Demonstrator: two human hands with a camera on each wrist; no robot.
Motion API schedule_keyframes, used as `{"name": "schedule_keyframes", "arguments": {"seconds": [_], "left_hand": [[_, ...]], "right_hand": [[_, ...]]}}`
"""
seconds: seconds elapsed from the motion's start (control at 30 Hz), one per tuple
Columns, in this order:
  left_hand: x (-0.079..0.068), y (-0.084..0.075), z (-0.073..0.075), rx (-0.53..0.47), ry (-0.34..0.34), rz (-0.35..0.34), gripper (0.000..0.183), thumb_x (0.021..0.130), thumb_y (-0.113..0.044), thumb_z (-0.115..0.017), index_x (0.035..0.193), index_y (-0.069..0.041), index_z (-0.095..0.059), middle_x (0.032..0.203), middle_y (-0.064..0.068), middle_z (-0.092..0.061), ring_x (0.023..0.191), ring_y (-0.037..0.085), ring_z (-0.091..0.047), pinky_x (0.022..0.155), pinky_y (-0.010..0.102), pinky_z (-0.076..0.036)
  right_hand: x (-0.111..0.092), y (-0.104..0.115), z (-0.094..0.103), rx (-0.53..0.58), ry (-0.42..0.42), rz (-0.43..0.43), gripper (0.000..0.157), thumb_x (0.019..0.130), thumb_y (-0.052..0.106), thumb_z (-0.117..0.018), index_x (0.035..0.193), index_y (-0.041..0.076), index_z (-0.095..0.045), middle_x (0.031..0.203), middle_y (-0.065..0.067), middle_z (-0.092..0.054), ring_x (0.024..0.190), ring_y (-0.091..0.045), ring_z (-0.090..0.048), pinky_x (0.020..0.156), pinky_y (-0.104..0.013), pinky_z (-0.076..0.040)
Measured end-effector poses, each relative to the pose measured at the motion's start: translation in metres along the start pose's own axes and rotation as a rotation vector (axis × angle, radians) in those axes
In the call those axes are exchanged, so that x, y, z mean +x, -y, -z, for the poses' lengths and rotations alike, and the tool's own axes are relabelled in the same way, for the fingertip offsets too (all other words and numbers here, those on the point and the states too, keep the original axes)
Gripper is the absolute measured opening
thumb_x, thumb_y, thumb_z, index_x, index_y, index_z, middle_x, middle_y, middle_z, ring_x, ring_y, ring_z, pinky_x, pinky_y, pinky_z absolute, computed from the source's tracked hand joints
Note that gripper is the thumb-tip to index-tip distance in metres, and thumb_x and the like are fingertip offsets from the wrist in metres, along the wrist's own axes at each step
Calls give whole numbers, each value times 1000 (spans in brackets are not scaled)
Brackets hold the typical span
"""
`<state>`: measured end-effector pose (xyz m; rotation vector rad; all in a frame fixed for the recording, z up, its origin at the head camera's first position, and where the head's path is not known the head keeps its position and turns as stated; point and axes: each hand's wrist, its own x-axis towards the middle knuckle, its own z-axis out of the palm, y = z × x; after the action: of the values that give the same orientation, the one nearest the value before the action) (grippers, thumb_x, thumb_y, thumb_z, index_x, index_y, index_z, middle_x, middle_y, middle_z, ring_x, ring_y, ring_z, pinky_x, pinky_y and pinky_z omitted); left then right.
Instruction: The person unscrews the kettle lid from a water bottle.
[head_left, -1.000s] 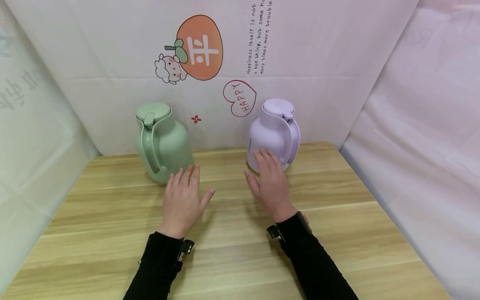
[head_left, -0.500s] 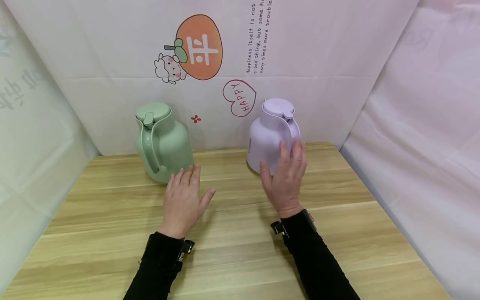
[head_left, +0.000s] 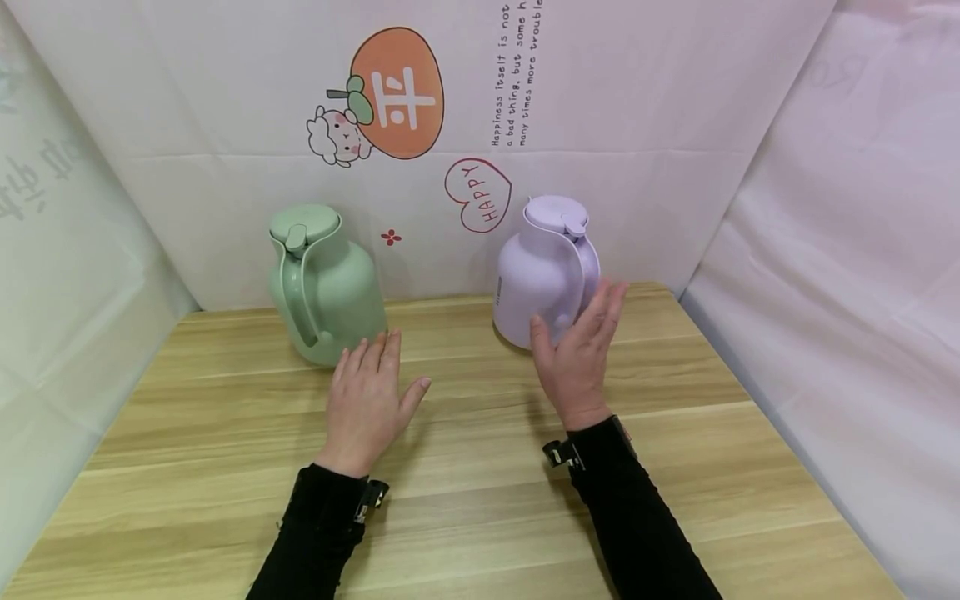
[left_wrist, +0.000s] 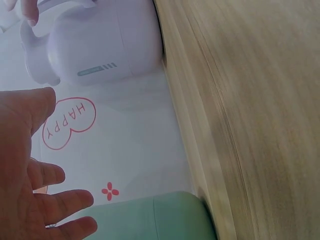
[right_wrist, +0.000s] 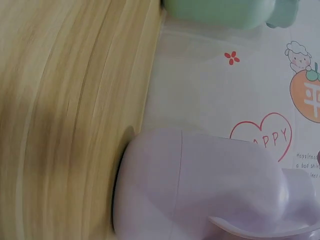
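Two thermos jugs stand upright at the back of the wooden table. The green thermos jug [head_left: 348,287] is on the left, its handle facing front left. On the right is the lilac thermos jug [head_left: 525,283], whose handle [head_left: 581,283] faces front right. My left hand [head_left: 365,408] is held in front of the green jug with its fingers straight; from above they overlap the jug's base, and I cannot tell whether they touch it. My right hand [head_left: 577,367] is spread in front of the lilac jug, fingertips beside its handle, gripping nothing.
A white printed cloth [head_left: 637,125] hangs right behind both jugs. More cloth closes off the left side [head_left: 67,292] and the right side [head_left: 840,292]. The wooden table [head_left: 465,500] reaches from the cloth towards me, under both forearms.
My right hand has moved right, from the front of the lilac jug towards its handle side, fingers still extended. The left hand and both jugs have stayed in place.
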<state>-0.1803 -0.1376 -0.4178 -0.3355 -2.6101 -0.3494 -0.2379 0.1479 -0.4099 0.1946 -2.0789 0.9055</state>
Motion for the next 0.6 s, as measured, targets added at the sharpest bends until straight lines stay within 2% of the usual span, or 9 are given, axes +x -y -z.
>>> {"name": "schedule_keyframes", "arguments": {"seconds": [0.2,0.37,0.6], "left_hand": [[0,0,-1,0,2,-3,82,99,-56,-63,155,1,-44,150,26,-54,139,47,-50,119,62,-33],[0,0,-1,-5,9,2,82,100,-56,-63,155,1,-44,150,26,-54,139,47,-50,119,62,-33],[1,-1,-1,-3,17,6,82,100,-56,-63,155,1,-43,151,26,-54,139,47,-50,120,62,-32]], "right_hand": [[0,-1,-1,79,63,-104,108,97,35,-71,165,4,6,171,-24,13,159,-43,-8,117,-65,-32],[2,-1,0,116,86,-144,109,96,33,-70,165,4,9,172,-24,8,158,-43,-13,118,-65,-31],[3,-3,1,115,101,-153,108,96,33,-69,165,4,8,170,-27,1,157,-42,-15,118,-67,-30]]}}
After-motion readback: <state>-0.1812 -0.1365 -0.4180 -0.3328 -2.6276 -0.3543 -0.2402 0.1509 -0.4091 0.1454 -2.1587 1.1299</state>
